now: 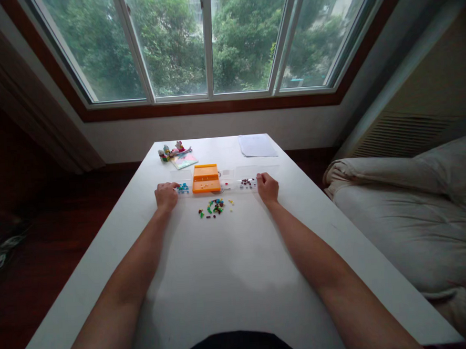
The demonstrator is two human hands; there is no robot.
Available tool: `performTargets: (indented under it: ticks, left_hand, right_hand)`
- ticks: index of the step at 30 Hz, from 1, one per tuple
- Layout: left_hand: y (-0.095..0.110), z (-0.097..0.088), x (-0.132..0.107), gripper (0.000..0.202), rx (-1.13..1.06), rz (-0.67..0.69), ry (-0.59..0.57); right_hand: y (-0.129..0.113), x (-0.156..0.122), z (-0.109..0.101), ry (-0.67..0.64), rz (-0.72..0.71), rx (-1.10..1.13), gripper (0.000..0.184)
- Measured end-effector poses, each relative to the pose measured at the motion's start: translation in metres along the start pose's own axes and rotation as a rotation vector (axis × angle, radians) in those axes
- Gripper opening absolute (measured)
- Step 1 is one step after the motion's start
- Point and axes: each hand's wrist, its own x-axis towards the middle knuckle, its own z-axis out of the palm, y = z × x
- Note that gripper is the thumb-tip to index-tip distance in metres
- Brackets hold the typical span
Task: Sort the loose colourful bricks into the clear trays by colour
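Note:
Both my arms reach forward over a white table [231, 269]. My left hand [166, 194] is closed at the left end of a long clear plastic tray [229, 181]. My right hand [267, 187] is closed at the tray's right end. In the tray sit an orange box [205, 178], some blue pieces [183, 187] at the left and dark red pieces [247, 182] at the right. A small heap of mixed coloured bricks [215, 206] lies on the table just in front of the tray, between my hands.
A small built toy model and a coloured booklet [176, 154] lie at the table's far left. A white sheet of paper [257, 145] lies far right. A bed with pale bedding [408, 206] stands right of the table. Windows fill the far wall.

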Motion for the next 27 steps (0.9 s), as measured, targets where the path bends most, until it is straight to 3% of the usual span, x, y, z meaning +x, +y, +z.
performTargets:
  ticks: [8,27]
  left_hand:
    - [0.014,0.001,-0.005,0.035,0.047,0.062,-0.016]
    - [0.004,0.012,0.000,0.036,-0.044,0.007,-0.030]
  right_hand:
    - [-0.004,-0.006,0.005,-0.036,-0.077,0.035,0.038]
    - [-0.007,-0.008,0.007,-0.097,-0.108,0.059,0.037]
